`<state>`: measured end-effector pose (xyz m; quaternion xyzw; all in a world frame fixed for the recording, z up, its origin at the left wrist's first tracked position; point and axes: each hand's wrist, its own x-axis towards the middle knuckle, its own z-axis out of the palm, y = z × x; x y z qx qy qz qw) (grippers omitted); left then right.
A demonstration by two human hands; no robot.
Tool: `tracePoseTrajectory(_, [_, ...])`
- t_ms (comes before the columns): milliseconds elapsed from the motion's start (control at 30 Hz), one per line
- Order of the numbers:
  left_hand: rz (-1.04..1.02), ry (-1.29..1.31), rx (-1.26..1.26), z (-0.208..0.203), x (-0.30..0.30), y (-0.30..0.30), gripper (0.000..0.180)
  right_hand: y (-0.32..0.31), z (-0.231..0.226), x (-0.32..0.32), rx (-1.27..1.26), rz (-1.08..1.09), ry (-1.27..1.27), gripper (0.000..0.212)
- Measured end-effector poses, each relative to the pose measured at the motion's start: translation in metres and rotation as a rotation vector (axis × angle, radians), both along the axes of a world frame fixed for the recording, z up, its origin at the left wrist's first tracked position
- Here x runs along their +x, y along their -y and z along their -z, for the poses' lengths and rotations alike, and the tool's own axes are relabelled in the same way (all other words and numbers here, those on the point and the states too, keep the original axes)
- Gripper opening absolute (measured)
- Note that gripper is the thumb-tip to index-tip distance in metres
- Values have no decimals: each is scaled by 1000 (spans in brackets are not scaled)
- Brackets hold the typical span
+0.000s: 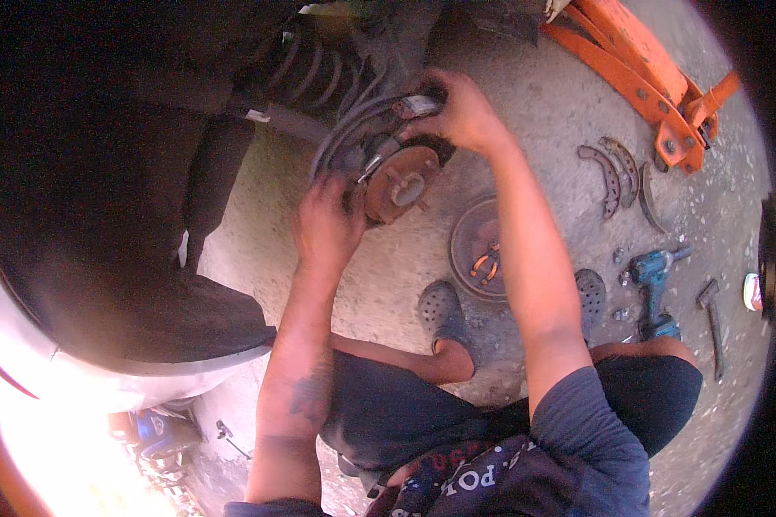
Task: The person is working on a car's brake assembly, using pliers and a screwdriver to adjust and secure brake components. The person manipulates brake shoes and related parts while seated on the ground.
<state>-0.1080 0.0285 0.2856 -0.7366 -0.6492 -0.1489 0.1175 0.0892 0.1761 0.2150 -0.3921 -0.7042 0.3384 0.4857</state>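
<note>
In the head view, the left forearm rises from the lower edge, and the left hand (328, 217), back upward, bends its fingers in at the left side of a rusty brown, round metal wheel hub (394, 191) under the car's dark wheel arch (112, 198). The right arm reaches up and leftward; the right hand (459, 114) arches over the hub's upper side, thumb and fingers spread around a greyish metal piece (416, 107). The left fingertips are hidden and the right ones sink into shadow, so whether either hand is clamped on anything cannot be told. The right forearm partly covers a round, rusty brake drum (472, 226) holding orange-handled pliers (486, 263). The orange steel jack (642, 86) is cut off above.
</note>
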Motion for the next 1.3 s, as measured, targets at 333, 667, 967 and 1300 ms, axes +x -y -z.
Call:
tracePoseTrajectory(333, [-164,229,-161,-11,11,1,21,8,34,-9,-170,60,-263,58])
tracePoseTrajectory(667, [-5,108,-143,-8,5,13,26,0,37,-4,-332,20,-393,41])
tracePoseTrajectory(967, [29,132,-185,-3,12,10,42,-8,58,7,-356,61,-511,37])
tracePoseTrajectory(1300, [-78,-63,-391,-13,31,2,54,-11,63,13,-281,84,-415,36])
